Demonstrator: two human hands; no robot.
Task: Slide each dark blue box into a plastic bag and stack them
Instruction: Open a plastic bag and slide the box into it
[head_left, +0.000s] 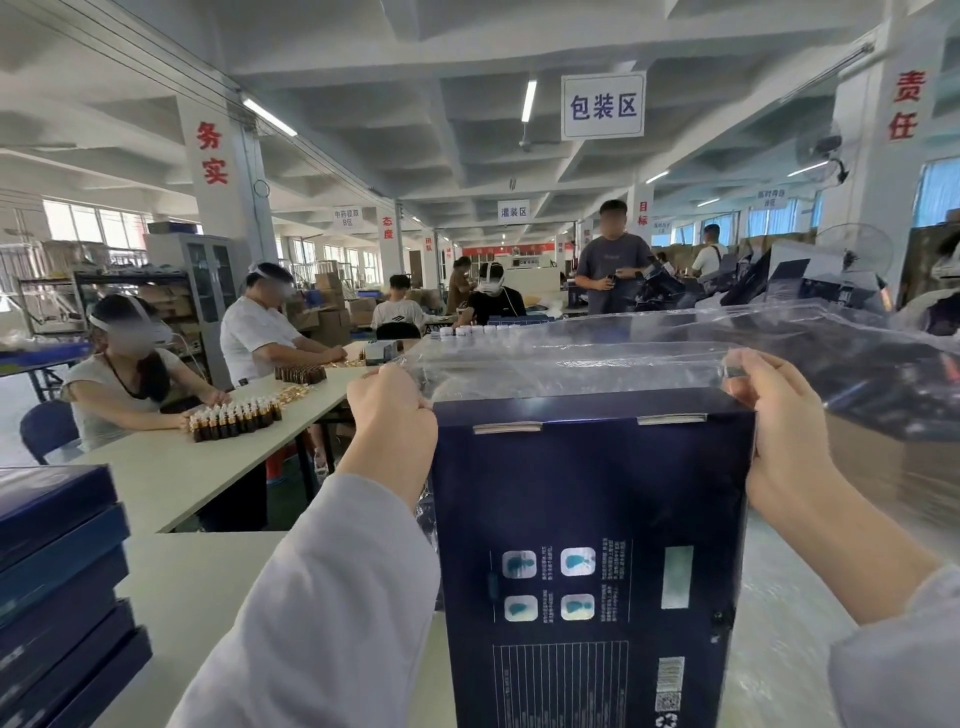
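Note:
A dark blue box (592, 519) stands upright in front of me, its printed back facing the camera. A clear plastic bag (571, 358) spreads open above its top edge. My left hand (392, 421) grips the bag's edge at the box's top left corner. At the top right corner my right hand (779, 415) pinches the bag's other edge. A stack of dark blue boxes (57, 587) sits at the left, near the table's front.
The white table (208, 587) runs under the box. Several people sit at a long table (171, 467) to the left with rows of small brown bottles (236, 418). More boxes and plastic pile up at the right (883, 374).

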